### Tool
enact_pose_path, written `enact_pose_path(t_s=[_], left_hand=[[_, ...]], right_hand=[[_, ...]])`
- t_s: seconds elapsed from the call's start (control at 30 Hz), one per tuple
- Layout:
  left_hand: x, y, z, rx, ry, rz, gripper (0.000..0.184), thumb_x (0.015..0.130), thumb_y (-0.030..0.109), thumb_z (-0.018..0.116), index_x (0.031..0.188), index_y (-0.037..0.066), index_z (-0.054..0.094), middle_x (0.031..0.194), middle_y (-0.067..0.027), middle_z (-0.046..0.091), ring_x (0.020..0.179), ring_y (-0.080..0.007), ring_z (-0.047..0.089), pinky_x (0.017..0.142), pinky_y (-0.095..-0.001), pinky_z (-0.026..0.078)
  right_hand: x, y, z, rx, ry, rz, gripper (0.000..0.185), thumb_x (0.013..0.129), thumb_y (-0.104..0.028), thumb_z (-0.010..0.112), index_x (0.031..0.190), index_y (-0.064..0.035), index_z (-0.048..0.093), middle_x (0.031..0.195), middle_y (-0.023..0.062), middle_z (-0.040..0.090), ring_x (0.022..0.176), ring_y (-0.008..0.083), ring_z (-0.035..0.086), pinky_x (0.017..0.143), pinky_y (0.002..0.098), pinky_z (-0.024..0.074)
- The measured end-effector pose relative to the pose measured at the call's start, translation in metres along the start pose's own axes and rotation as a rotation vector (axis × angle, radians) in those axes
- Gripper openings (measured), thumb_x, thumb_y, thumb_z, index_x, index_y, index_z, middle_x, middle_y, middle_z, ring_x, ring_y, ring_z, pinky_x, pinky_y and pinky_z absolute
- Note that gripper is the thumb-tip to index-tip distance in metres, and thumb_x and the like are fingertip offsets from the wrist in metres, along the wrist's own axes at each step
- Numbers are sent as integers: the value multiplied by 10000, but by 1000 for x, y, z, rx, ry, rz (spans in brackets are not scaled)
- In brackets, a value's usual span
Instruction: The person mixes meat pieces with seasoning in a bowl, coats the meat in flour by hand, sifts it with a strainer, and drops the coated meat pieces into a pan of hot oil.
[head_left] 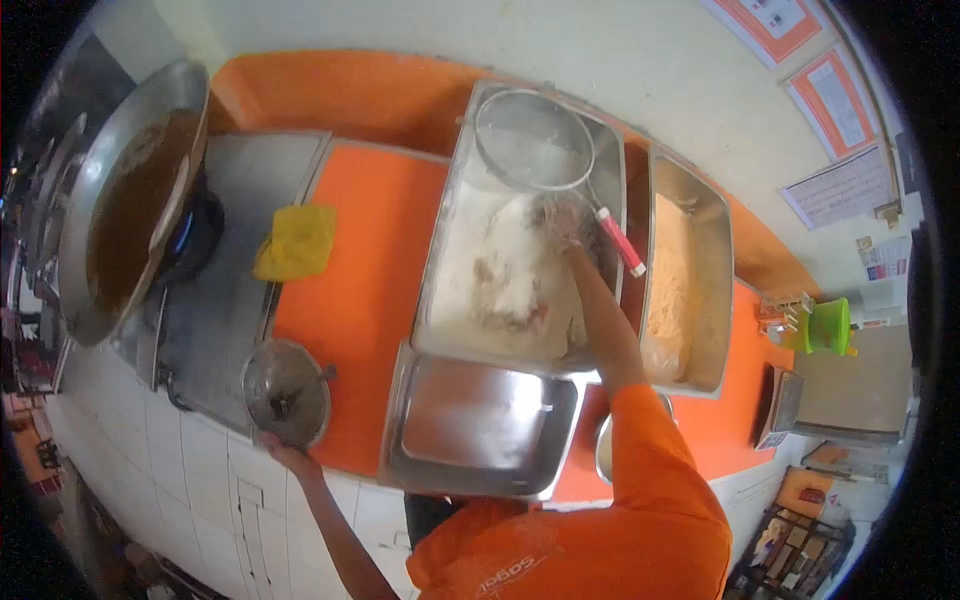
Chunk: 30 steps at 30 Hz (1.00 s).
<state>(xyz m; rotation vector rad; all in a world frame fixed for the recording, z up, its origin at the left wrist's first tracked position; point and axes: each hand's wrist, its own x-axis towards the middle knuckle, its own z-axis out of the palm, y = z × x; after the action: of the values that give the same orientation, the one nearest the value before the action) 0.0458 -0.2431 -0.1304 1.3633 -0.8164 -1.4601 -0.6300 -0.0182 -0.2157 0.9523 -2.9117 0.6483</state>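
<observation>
My left hand is at the lower rim of a round, bowl-like metal vessel and grips its edge. Something small and dark lies inside the vessel; whether its wall is mesh or solid is unclear. My right hand reaches into a deep steel tray of white flour. It looks whitish, and its fingers are blurred, so their pose is hard to read. Just above that hand, a large round sieve with a red handle rests across the tray's far end. Darker lumps show in the flour.
A big wok of brown oil stands over a blue flame at left. A yellow cloth lies at the counter's edge. Nearest me is a shiny steel pan. Orange-tinted powder fills another tray at right, with a scale beyond.
</observation>
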Motion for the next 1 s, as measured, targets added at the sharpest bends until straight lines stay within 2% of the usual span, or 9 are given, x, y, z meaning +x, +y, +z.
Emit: enact_pose_path(t_s=[0.1,0.37,0.5,0.63,0.67,0.73,0.87,0.93,1.0], left_hand=[[9,-13,-6,120,-37,52,631,997,440,369,1449,12,268,1477,-188,289,1359,-313,297,1121,-448,262],[-12,2,-24,393,-112,188,608,983,415,409,1442,27,317,1473,-191,296,1359,-314,308,1101,-470,270],[-20,-19,-66,204,224,187,485,975,346,378,1368,62,381,1394,-158,378,1233,-294,417,1026,-449,339],[-68,29,0,523,427,437,375,960,272,407,1242,25,425,1220,-126,440,1070,-256,457,971,-401,365],[-80,32,18,536,354,420,307,973,229,378,1201,32,437,1139,-104,455,1048,-216,455,926,-400,365],[-124,53,88,258,-10,531,166,894,106,496,1049,45,499,1011,-43,463,927,-173,475,820,-323,416],[-154,72,176,612,-502,591,170,840,78,602,994,22,556,1028,-132,495,996,-269,488,849,-356,403],[-156,75,221,636,-657,515,248,858,90,582,1085,6,531,1081,-184,496,1026,-333,489,872,-392,401],[-145,57,254,752,-645,691,366,888,144,563,1208,-10,472,1129,-228,486,1042,-380,489,888,-445,402]], right_hand=[[20,1,9,-29,41,41,403,938,-191,386,1293,-63,526,1249,123,568,1167,260,514,1043,414,355],[84,-27,60,-20,-109,-228,396,947,-203,391,1294,-66,525,1263,123,562,1170,262,518,1040,420,360],[74,-47,53,28,-210,-367,392,952,-209,393,1294,-67,524,1270,123,559,1171,263,519,1039,422,363],[57,-52,34,93,-305,-415,389,957,-215,396,1294,-69,523,1277,123,556,1172,263,521,1038,425,366],[59,-52,30,90,-311,-408,388,958,-216,396,1294,-69,523,1279,124,555,1172,264,522,1038,425,367],[63,-53,28,88,-312,-393,387,960,-219,397,1295,-70,522,1282,124,554,1173,264,523,1037,427,368],[89,-61,44,45,-276,-375,384,965,-225,400,1295,-71,522,1289,124,551,1174,265,525,1036,429,371],[109,-72,53,31,-246,-396,382,968,-228,401,1295,-72,521,1293,124,549,1174,265,526,1035,431,373],[120,-84,57,54,-233,-427,381,970,-231,402,1295,-72,521,1296,124,547,1175,266,527,1035,432,374]])
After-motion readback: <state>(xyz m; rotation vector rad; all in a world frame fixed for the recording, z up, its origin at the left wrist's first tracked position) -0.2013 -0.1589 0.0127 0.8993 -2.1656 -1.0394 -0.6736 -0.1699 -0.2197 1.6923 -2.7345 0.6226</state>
